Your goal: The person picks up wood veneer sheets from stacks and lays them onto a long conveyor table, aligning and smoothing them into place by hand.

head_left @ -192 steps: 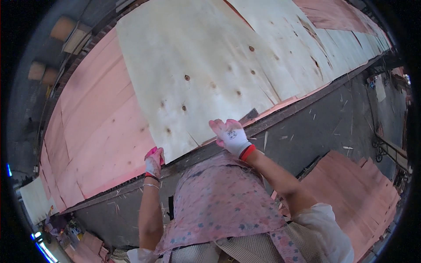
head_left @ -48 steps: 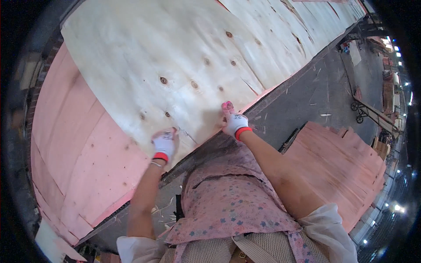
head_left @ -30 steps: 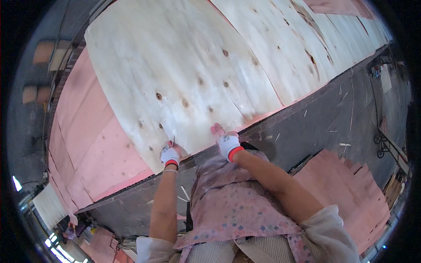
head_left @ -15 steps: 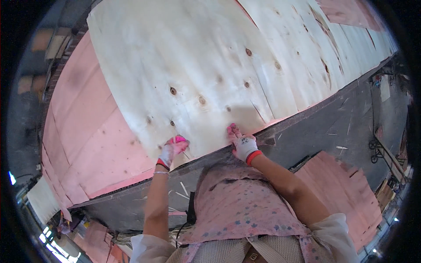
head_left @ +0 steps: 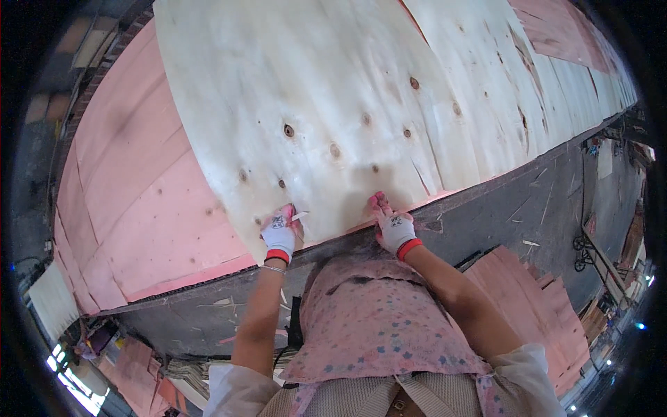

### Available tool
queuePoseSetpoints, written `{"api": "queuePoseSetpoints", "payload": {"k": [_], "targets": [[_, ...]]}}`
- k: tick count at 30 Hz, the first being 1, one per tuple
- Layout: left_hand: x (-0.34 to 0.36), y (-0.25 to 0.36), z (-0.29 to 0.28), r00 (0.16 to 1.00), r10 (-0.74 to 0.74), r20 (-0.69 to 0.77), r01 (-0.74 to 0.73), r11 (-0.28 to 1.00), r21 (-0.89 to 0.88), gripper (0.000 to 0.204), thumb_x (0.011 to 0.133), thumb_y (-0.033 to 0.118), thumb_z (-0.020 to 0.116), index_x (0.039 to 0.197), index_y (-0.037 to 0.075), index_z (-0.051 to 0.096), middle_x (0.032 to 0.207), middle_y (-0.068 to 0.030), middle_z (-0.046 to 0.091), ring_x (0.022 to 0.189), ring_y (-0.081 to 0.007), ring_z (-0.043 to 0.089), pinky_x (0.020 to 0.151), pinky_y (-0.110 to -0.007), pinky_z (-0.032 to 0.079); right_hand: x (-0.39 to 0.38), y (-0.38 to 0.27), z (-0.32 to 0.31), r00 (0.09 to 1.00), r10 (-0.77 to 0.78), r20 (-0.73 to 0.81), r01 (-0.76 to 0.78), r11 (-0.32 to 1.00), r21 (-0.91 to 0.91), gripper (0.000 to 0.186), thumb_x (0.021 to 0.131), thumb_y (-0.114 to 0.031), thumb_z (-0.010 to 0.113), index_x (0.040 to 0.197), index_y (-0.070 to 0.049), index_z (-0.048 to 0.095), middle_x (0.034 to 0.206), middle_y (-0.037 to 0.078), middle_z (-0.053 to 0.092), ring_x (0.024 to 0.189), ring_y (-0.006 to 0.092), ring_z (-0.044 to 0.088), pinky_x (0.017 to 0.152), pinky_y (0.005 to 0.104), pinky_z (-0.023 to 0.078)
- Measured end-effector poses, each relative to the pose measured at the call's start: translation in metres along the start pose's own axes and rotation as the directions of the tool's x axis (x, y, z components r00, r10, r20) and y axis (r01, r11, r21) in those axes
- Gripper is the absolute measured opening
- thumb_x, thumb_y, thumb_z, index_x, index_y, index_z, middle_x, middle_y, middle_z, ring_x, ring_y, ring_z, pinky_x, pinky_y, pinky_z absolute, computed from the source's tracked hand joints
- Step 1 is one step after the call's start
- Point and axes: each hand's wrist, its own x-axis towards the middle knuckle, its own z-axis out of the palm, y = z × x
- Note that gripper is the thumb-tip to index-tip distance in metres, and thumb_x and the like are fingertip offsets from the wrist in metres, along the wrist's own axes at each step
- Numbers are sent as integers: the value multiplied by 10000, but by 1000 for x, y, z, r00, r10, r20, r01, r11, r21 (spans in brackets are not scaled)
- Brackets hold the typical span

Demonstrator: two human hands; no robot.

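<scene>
A pale wood veneer sheet [head_left: 278,76] with dark knots lies over pink-coated sheets [head_left: 146,187] on a long stack. My left hand [head_left: 279,235], in a white glove with pink-stained fingers and a red cuff, is closed at the sheet's near edge. From its fingertips sticks out a thin pale sliver of veneer [head_left: 300,215]. My right hand [head_left: 394,228], gloved the same way, rests on the near edge farther right, its fingers stretched out over the veneer with nothing held.
More pale veneer [head_left: 500,90] with cracks covers the right of the stack. Scraps lie on the dark grey floor [head_left: 486,212]. Stacked pink sheets [head_left: 531,306] stand at my right, a wheeled metal frame [head_left: 590,254] farther right. Another pale sheet [head_left: 52,302] sits at far left.
My left hand has turned palm down, and the sliver now shows plainly at its fingertips. My right hand stays at the edge. The view has shifted slightly.
</scene>
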Motion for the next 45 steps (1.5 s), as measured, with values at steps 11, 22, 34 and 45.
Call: {"api": "queuePoseSetpoints", "payload": {"k": [11, 22, 34, 45], "targets": [[21, -31, 11, 849, 147, 508, 45, 937, -347, 139, 790, 187, 543, 826, 75, 616, 825, -84, 568, 823, -208, 580, 729, -334, 473, -6, 1, 0, 998, 10, -57, -4, 993, 117, 811, 729, -297, 662, 1425, -164, 267, 1504, 119, 242, 1065, 306, 575, 836, 469, 440], [-2, -12, -6, 720, -238, 652, 673, 15, -739, 176, 814, 38, 626, 980, -10, 589, 821, -48, 641, 659, -131, 599, 636, -246, 511, -10, -1, -9, 996, 14, -86, 1, 985, 170, 779, 755, -329, 647, 1421, -165, 277, 1515, 115, 215, 1123, 274, 546, 831, 459, 457], [-7, -29, 32, 933, -187, 309, 342, 732, -590, 336, 694, 75, 705, 1007, 33, 590, 794, -65, 652, 741, -228, 618, 708, -310, 515, -4, -7, -10, 1000, -14, -8, 15, 996, 85, 836, 755, -323, 628, 1453, -152, 201, 1513, 129, 215, 1098, 296, 565, 789, 463, 482], [124, -145, -85, 947, 294, -127, -213, 876, 433, 164, 824, 243, 557, 849, 90, 612, 813, -98, 612, 761, -253, 605, 634, -379, 489, -20, -2, -29, 997, 48, -53, -40, 989, 141, 745, 770, -284, 609, 1429, -170, 282, 1518, 110, 210, 1036, 263, 593, 783, 448, 486]]}}
